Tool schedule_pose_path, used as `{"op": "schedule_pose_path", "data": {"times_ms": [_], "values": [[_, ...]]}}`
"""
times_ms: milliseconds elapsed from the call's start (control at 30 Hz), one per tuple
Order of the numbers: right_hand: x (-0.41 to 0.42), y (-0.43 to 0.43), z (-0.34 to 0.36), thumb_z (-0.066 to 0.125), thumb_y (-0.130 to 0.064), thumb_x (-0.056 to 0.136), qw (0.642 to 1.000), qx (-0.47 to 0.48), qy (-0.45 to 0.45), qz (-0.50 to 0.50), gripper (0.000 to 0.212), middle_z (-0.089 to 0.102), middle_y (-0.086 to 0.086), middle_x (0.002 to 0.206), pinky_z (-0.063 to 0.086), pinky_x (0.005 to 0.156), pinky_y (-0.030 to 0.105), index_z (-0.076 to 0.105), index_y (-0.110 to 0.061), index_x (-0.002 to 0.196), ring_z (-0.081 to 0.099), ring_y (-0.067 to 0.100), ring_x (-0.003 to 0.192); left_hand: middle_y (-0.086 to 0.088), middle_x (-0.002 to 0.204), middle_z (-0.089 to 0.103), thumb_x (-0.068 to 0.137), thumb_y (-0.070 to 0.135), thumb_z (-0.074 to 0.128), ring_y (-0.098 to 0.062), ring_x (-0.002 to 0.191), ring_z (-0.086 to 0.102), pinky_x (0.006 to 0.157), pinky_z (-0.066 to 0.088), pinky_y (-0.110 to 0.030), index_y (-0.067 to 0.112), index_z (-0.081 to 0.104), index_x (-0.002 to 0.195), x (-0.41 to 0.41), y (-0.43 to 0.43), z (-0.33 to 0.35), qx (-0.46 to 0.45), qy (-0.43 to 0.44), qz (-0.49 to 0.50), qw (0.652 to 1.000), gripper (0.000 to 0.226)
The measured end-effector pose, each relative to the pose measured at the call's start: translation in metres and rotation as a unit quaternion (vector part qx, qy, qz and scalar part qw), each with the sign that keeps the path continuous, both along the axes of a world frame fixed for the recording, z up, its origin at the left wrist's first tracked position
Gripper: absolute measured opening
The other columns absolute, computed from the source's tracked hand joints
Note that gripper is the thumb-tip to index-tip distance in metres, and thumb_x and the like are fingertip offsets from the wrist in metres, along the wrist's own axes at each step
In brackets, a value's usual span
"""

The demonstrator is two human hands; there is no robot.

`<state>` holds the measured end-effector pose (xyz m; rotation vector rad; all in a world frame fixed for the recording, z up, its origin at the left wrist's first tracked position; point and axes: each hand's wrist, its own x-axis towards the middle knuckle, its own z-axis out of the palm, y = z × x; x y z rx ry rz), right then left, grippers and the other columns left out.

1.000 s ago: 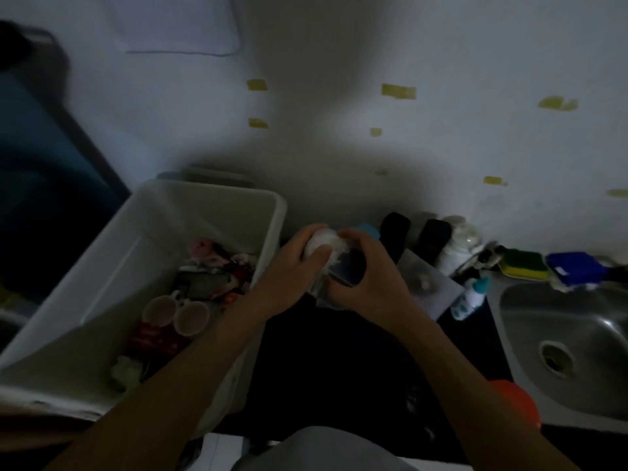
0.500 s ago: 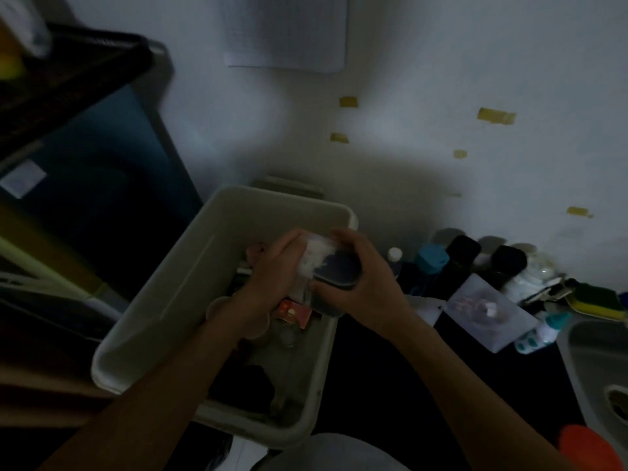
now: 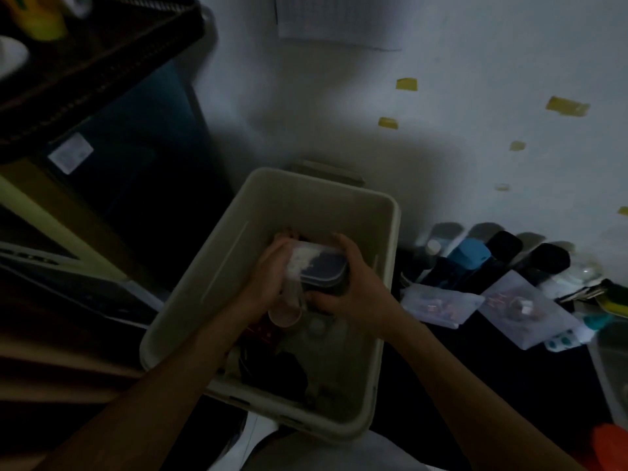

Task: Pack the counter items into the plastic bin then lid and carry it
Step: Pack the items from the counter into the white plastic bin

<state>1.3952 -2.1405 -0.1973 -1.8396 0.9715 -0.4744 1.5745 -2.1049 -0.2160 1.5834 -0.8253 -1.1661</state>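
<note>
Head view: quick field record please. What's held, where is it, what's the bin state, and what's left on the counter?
held item: small clear plastic container, white and dark contents
grip: left hand on its left side, right hand on its right
position: over the open beige plastic bin; depth unclear
bin contents: pink cup, dark items, partly hidden
bin lid: not on
left on counter: two flat clear plastic boxes, dark-capped bottles by the wall

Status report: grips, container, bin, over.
Holding: left grip and right grip on clear container, above bin. Bin unlidded, part full. Beneath container, a cup.
</note>
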Motion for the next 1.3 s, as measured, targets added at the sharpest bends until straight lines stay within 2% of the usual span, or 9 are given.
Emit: {"op": "schedule_pose_path", "data": {"times_ms": [133, 333, 467, 533, 600, 700, 867, 1100, 1300], "values": [[0.011, 0.003, -0.012, 0.084, -0.037, 0.073, 0.999, 0.03, 0.03, -0.006, 0.089, 0.05, -0.016, 0.126, 0.05, 0.093, 0.02, 0.029, -0.027, 0.142, 0.055, 0.004, 0.115, -0.007, 0.124, 0.058, 0.106, 0.017, 0.037, -0.018, 0.108, 0.058, 0.084, 0.046, -0.014, 0.002, 0.054, 0.132, 0.009, 0.008, -0.004, 0.01, -0.009, 0.033, 0.999, 0.035], [0.018, 0.011, -0.019, 0.084, -0.037, 0.07, 0.998, 0.013, 0.054, -0.007, 0.084, 0.052, -0.021, 0.12, 0.046, 0.087, 0.012, 0.035, -0.028, 0.138, 0.056, -0.004, 0.107, 0.005, 0.101, 0.061, 0.105, 0.022, 0.036, -0.005, 0.09, 0.058, 0.068, 0.046, -0.017, 0.026, 0.058, 0.106, 0.023, 0.017, -0.019, 0.046, -0.061, -0.052, 0.996, 0.022], [0.025, 0.018, -0.027, 0.079, -0.052, 0.061, 0.992, -0.015, 0.127, 0.0, 0.079, 0.057, -0.015, 0.119, 0.053, 0.088, 0.028, 0.045, -0.032, 0.129, 0.059, 0.006, 0.108, -0.001, 0.116, 0.061, 0.102, 0.024, 0.043, -0.018, 0.109, 0.06, 0.086, 0.051, -0.03, 0.027, 0.058, 0.112, 0.031, 0.019, -0.032, 0.076, -0.121, -0.135, 0.981, 0.018], [0.03, 0.018, -0.033, 0.077, -0.055, 0.059, 0.987, -0.024, 0.157, 0.011, 0.082, 0.057, -0.013, 0.123, 0.053, 0.092, 0.034, 0.043, -0.034, 0.131, 0.057, 0.01, 0.11, 0.003, 0.118, 0.062, 0.096, 0.044, 0.047, -0.019, 0.11, 0.061, 0.093, 0.052, -0.039, 0.036, 0.059, 0.113, 0.035, 0.02, -0.037, 0.106, -0.137, -0.162, 0.971, 0.022], [0.034, 0.018, -0.036, 0.08, -0.047, 0.063, 0.983, -0.024, 0.18, 0.022, 0.082, 0.055, -0.011, 0.127, 0.05, 0.095, 0.033, 0.042, -0.032, 0.133, 0.055, 0.012, 0.113, 0.006, 0.117, 0.062, 0.091, 0.058, 0.045, -0.015, 0.106, 0.061, 0.086, 0.053, -0.029, 0.042, 0.06, 0.115, 0.036, 0.021, -0.036, 0.119, -0.148, -0.179, 0.965, 0.032], [0.04, 0.024, -0.045, 0.081, -0.045, 0.063, 0.971, -0.031, 0.234, 0.028, 0.082, 0.055, -0.008, 0.129, 0.05, 0.094, 0.037, 0.04, -0.032, 0.133, 0.054, 0.017, 0.116, 0.006, 0.11, 0.056, 0.102, 0.033, 0.045, -0.011, 0.104, 0.054, 0.07, 0.041, -0.005, 0.026, 0.06, 0.122, 0.031, 0.025, -0.032, 0.139, -0.118, -0.193, 0.964, 0.026], [0.048, 0.034, -0.061, 0.076, -0.055, 0.062, 0.963, -0.065, 0.259, 0.04, 0.076, 0.056, -0.008, 0.127, 0.049, 0.088, 0.027, 0.048, -0.03, 0.129, 0.057, 0.016, 0.113, 0.002, 0.122, 0.058, 0.101, 0.03, 0.048, -0.011, 0.11, 0.056, 0.087, 0.045, -0.02, 0.03, 0.056, 0.116, 0.03, 0.031, -0.047, 0.156, -0.094, -0.256, 0.949, 0.017], [0.062, 0.047, -0.085, 0.074, -0.055, 0.07, 0.943, -0.064, 0.322, 0.051, 0.074, 0.058, 0.005, 0.125, 0.053, 0.084, 0.041, 0.044, -0.025, 0.131, 0.057, 0.028, 0.108, -0.002, 0.122, 0.062, 0.085, 0.051, 0.055, -0.013, 0.11, 0.059, 0.104, 0.046, -0.039, 0.03, 0.061, 0.111, 0.044, 0.03, -0.074, 0.205, -0.08, -0.29, 0.931, 0.034], [0.072, 0.05, -0.099, 0.072, -0.059, 0.068, 0.934, -0.028, 0.353, 0.057, 0.077, 0.057, 0.007, 0.126, 0.052, 0.087, 0.044, 0.046, -0.022, 0.13, 0.055, 0.032, 0.111, -0.028, 0.149, 0.035, 0.106, 0.015, 0.033, -0.036, 0.135, 0.04, 0.103, 0.038, -0.035, -0.001, 0.024, 0.151, 0.024, 0.038, -0.037, 0.184, -0.166, -0.38, 0.891, 0.049]]}}
